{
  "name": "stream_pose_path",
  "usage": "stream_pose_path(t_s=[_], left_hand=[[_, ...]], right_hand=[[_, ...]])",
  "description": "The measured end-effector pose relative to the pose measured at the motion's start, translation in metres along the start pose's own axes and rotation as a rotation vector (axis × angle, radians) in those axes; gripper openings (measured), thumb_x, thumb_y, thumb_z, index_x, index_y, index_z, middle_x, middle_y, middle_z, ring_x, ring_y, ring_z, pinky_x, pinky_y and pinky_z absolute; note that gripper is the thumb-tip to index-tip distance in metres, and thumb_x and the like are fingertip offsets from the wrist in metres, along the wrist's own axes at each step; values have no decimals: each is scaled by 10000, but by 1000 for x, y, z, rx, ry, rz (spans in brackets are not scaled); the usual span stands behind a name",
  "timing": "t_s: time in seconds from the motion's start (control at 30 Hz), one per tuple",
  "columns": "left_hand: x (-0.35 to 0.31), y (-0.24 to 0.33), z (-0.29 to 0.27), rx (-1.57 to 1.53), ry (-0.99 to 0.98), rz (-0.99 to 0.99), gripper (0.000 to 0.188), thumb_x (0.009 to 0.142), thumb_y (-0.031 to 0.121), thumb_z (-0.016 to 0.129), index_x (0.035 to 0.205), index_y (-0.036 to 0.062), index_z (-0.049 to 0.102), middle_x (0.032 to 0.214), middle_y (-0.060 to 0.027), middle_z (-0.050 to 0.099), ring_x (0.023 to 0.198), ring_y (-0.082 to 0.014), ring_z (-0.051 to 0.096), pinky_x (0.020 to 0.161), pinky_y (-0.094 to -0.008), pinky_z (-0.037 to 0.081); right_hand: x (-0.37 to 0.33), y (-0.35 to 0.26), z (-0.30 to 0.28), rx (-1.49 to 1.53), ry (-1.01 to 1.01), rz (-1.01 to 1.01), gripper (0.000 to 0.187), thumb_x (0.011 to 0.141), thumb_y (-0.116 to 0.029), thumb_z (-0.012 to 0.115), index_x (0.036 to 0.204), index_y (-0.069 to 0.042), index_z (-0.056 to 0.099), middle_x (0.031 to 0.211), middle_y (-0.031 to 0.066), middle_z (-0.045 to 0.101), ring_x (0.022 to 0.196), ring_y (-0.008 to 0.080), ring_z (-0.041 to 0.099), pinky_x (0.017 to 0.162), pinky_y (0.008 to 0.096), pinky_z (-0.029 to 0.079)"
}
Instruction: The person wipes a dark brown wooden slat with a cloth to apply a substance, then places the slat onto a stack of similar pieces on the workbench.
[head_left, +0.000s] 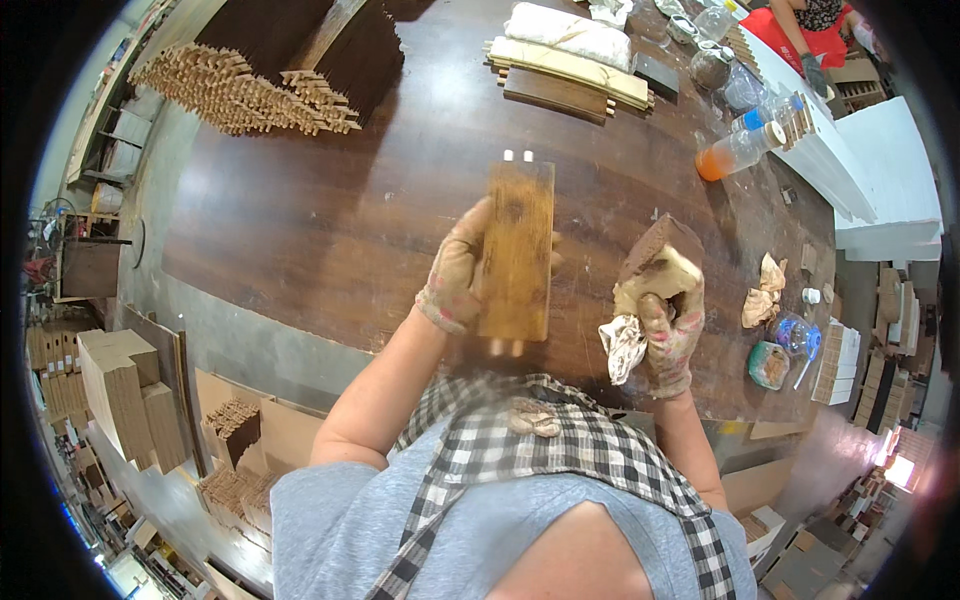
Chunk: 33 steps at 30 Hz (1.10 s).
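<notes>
My gloved left hand (459, 265) is closed round the left edge of a stained wooden board (518, 250), with its fingertips showing at the right edge. The board is held up above the table, its long side pointing away from me. Pairs of short pale dowels stick out of its far and near ends. To the right, my gloved right hand (672, 340) grips a brown and cream sponge-like block (660, 262). A crumpled, stained white rag (624, 348) hangs from the same hand. The block and rag are apart from the board.
On the dark wooden table (300, 230), stacked doweled boards (250, 90) stand far left. Wrapped bundles and boards (570, 60) lie at the far middle. Bottles, one with orange liquid (735, 152), crumpled paper (764, 292) and a green jar (768, 366) line the right. Another person's gloved hand (815, 75) shows far right.
</notes>
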<state>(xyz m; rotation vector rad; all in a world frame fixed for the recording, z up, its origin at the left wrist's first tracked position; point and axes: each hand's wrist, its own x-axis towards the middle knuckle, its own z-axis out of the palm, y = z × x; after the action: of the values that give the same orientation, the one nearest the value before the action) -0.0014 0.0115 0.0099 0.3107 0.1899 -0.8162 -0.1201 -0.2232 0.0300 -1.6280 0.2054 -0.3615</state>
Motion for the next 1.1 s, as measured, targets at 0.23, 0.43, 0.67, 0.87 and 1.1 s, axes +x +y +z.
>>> stream_pose_path(t_s=[0.23,0.43,0.67,0.87,1.1], left_hand=[[-6,0,-11,78,-89,113,660,1047,536,338,1472,33,396,1401,-183,512,1084,-292,651,880,-394,607],[-5,-4,0,61,-51,144,711,1029,568,377,1428,-19,424,1196,-175,596,997,-247,653,846,-357,595],[-3,-8,2,57,-13,135,678,1022,563,409,1367,-14,496,1124,-170,641,983,-270,662,865,-405,584],[6,-8,-9,148,48,222,629,1032,548,403,1362,22,510,1213,-153,629,990,-275,669,875,-410,581],[3,-5,-16,121,-8,222,665,1029,570,388,1392,22,489,1237,-150,624,1013,-269,666,858,-382,586]], right_hand=[[-2,-35,9,6,-216,126,647,794,-146,840,1350,6,547,1157,83,655,1036,176,647,891,315,544],[2,-47,7,-444,-587,-139,603,732,-233,848,1256,-15,642,1018,100,657,874,223,668,758,331,553],[7,-62,27,-752,-529,-473,494,775,-348,787,1182,-83,694,959,93,684,814,213,681,707,345,572],[6,-70,51,-969,-609,-569,445,789,-332,768,1177,-125,700,859,43,643,743,179,647,610,318,535],[10,-71,31,-954,-613,-414,581,675,-257,807,1220,-101,683,982,99,665,875,263,666,725,380,548]])
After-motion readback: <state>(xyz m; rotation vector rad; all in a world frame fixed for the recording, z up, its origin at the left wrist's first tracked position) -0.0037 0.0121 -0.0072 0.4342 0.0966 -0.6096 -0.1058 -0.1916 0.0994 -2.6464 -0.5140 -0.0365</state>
